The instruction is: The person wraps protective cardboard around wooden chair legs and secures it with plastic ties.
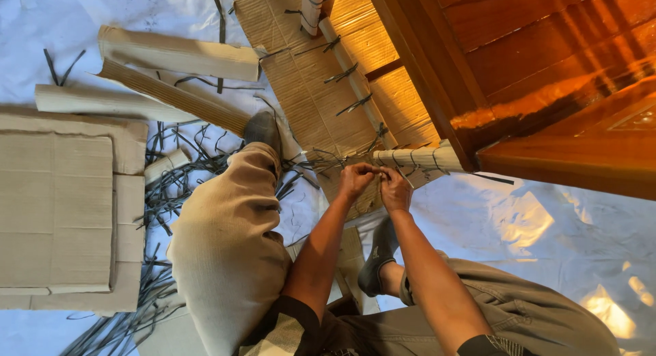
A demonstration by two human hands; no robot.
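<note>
A: Both hands at centre, fingertips meeting. Left hand (357, 179) curled, pinching a thin dark strap (378, 170) right where it crosses the end of a rolled cardboard tube (417, 159). Right hand (395, 190) also pressed together, pinching same strap just beside the left; thumbs nearly touching.

B: Tube position?

A: Lying across, approx horizontal, its right end against the corner of an orange-brown wooden cabinet (533, 89). Several dark straps wrapped round it. Sits at the near edge of a flat corrugated cardboard sheet (307, 89), w/ more cardboard tubes strapped down along it.

B: Surroundings?

A: Seated on floor, white plastic sheeting (533, 226) underneath. Left leg in beige trousers (225, 240) bent, grey-socked foot (263, 129) touching the cardboard sheet. Other foot (376, 260) tucked below the forearms. Loose dark strap offcuts (164, 199) scattered left of the knee. Further left: stack of flat cardboard pieces (61, 212); above it, three loose tubes (171, 55).

B: Strap knotted or loose?

A: Can't tell, too small betw. fingers.
</note>
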